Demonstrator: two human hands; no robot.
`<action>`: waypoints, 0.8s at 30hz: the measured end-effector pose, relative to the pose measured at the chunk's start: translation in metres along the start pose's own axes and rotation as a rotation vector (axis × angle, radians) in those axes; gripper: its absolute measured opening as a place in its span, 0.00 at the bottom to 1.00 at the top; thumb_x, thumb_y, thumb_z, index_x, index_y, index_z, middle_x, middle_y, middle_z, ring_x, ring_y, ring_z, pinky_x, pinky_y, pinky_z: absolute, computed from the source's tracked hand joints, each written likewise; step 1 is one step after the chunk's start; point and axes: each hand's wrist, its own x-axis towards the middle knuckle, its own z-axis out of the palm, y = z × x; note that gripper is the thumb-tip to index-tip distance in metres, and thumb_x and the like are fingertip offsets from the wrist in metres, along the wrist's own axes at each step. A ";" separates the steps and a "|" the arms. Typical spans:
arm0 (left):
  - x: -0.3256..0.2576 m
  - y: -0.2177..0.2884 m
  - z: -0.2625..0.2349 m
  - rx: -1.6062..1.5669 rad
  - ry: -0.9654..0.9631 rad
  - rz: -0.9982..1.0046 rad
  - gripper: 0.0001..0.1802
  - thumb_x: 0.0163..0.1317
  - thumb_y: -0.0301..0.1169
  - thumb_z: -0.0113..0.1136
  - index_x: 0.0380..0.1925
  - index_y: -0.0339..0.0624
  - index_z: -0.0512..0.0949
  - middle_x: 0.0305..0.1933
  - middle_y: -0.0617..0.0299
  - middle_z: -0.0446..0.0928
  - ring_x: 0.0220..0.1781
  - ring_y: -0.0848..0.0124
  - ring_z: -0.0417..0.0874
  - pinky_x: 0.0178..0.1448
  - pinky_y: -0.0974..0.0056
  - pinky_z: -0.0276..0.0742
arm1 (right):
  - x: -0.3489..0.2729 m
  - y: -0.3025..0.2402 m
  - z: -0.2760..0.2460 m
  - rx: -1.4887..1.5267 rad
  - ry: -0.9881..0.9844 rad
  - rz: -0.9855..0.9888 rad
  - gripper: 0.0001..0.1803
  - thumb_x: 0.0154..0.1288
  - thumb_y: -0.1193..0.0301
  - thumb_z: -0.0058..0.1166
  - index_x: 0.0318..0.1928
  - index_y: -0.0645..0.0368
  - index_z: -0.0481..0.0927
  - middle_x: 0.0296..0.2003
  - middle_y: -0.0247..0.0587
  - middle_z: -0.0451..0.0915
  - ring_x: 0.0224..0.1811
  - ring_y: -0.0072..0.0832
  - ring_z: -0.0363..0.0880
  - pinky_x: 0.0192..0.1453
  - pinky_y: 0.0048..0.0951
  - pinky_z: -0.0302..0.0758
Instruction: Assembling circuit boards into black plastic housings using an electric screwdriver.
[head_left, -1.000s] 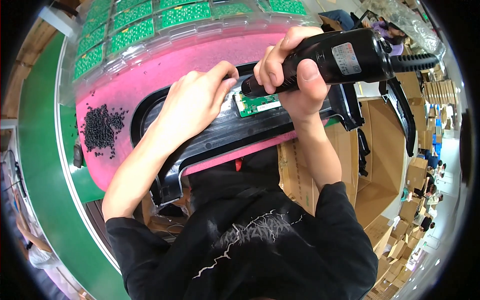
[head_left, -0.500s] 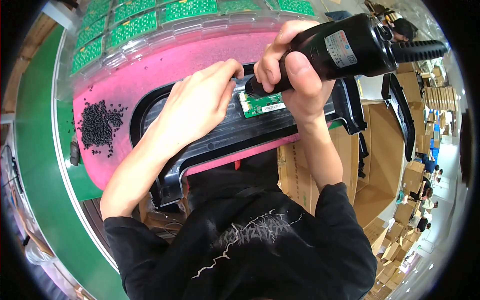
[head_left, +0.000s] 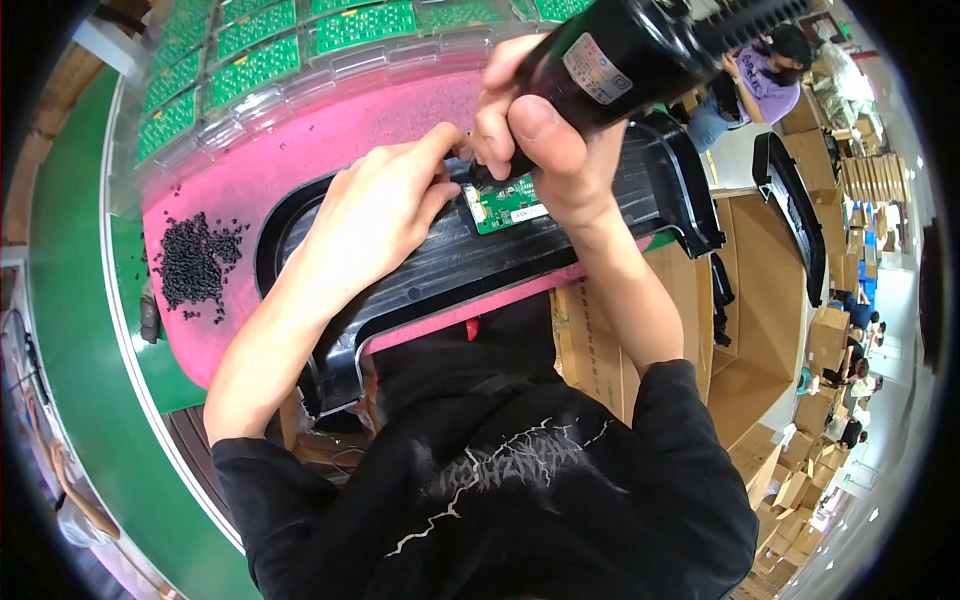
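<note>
A long black plastic housing (head_left: pixel 440 270) lies on a pink foam mat (head_left: pixel 300 140). A small green circuit board (head_left: pixel 508 205) sits in the housing. My left hand (head_left: pixel 375 215) rests on the housing with its fingertips at the board's left end. My right hand (head_left: pixel 545 135) grips a black electric screwdriver (head_left: pixel 620 50), held upright over the board; its tip is hidden behind my fingers.
A heap of small black screws (head_left: pixel 195 265) lies on the mat's left part. Clear trays of green circuit boards (head_left: pixel 260 50) stand behind the mat. A green conveyor belt (head_left: pixel 70 330) runs on the left. Open cardboard boxes (head_left: pixel 740 350) stand on the right. Another person (head_left: pixel 750 75) is at the far right.
My right hand has tipped the screwdriver from lying sideways to nearly upright over the board. My left hand has stayed beside the board.
</note>
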 end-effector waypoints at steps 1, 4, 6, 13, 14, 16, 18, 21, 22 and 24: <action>0.000 0.001 -0.001 0.002 0.002 0.004 0.16 0.60 0.25 0.59 0.47 0.42 0.71 0.33 0.50 0.81 0.42 0.45 0.82 0.40 0.48 0.77 | -0.002 -0.005 -0.002 0.006 0.017 0.035 0.18 0.64 0.65 0.58 0.45 0.65 0.70 0.19 0.37 0.71 0.17 0.24 0.69 0.24 0.27 0.70; 0.001 0.004 -0.002 -0.039 -0.063 -0.022 0.17 0.58 0.24 0.61 0.47 0.42 0.71 0.31 0.52 0.80 0.38 0.49 0.83 0.39 0.52 0.77 | -0.014 -0.020 -0.011 0.196 -0.006 -0.020 0.24 0.67 0.52 0.54 0.50 0.58 0.68 0.20 0.33 0.68 0.17 0.23 0.66 0.26 0.30 0.67; 0.002 0.005 -0.001 -0.148 -0.044 0.068 0.17 0.57 0.21 0.61 0.47 0.41 0.71 0.30 0.55 0.78 0.35 0.56 0.84 0.39 0.57 0.77 | -0.012 -0.035 -0.013 0.345 -0.029 -0.115 0.29 0.67 0.44 0.49 0.51 0.56 0.69 0.21 0.32 0.68 0.18 0.22 0.66 0.28 0.30 0.67; 0.001 0.016 -0.004 -0.382 0.049 0.249 0.18 0.57 0.15 0.59 0.48 0.38 0.72 0.30 0.55 0.78 0.35 0.61 0.85 0.38 0.61 0.78 | -0.007 -0.048 -0.023 0.419 -0.182 -0.323 0.35 0.64 0.37 0.46 0.54 0.54 0.69 0.23 0.28 0.69 0.19 0.18 0.65 0.30 0.26 0.67; 0.001 0.016 -0.003 -0.389 0.052 0.237 0.17 0.57 0.15 0.59 0.47 0.37 0.72 0.30 0.55 0.79 0.35 0.61 0.86 0.39 0.61 0.79 | -0.007 -0.049 -0.024 0.420 -0.182 -0.323 0.35 0.64 0.37 0.46 0.54 0.54 0.69 0.23 0.28 0.69 0.19 0.18 0.65 0.30 0.26 0.67; 0.001 0.016 -0.003 -0.397 0.053 0.226 0.17 0.57 0.14 0.59 0.46 0.37 0.73 0.31 0.54 0.80 0.36 0.60 0.86 0.39 0.62 0.79 | -0.008 -0.051 -0.026 0.412 -0.186 -0.324 0.35 0.64 0.37 0.46 0.54 0.53 0.70 0.23 0.27 0.70 0.19 0.18 0.66 0.30 0.26 0.68; 0.001 0.015 -0.003 -0.334 0.078 0.256 0.17 0.57 0.15 0.59 0.46 0.38 0.73 0.32 0.54 0.81 0.37 0.61 0.87 0.39 0.63 0.80 | -0.010 -0.051 -0.025 0.409 -0.153 -0.325 0.34 0.63 0.37 0.47 0.54 0.53 0.70 0.23 0.27 0.70 0.18 0.18 0.67 0.30 0.26 0.69; 0.001 0.015 -0.004 -0.379 0.095 0.217 0.17 0.57 0.15 0.60 0.47 0.38 0.73 0.31 0.54 0.81 0.37 0.61 0.87 0.39 0.63 0.81 | -0.011 -0.051 -0.025 0.396 -0.159 -0.317 0.34 0.63 0.37 0.47 0.54 0.52 0.71 0.23 0.27 0.70 0.19 0.19 0.67 0.31 0.27 0.69; 0.001 0.013 -0.003 -0.381 0.096 0.216 0.17 0.57 0.15 0.60 0.47 0.38 0.73 0.31 0.54 0.81 0.37 0.61 0.87 0.39 0.63 0.81 | -0.012 -0.052 -0.024 0.395 -0.159 -0.314 0.34 0.63 0.36 0.47 0.54 0.52 0.70 0.23 0.27 0.70 0.19 0.19 0.67 0.31 0.27 0.69; 0.001 0.006 0.000 -0.398 0.120 0.302 0.19 0.56 0.13 0.60 0.48 0.37 0.75 0.34 0.55 0.81 0.36 0.69 0.86 0.35 0.68 0.82 | -0.012 -0.053 -0.024 0.394 -0.160 -0.310 0.34 0.63 0.36 0.47 0.53 0.52 0.70 0.23 0.27 0.70 0.19 0.19 0.67 0.31 0.27 0.69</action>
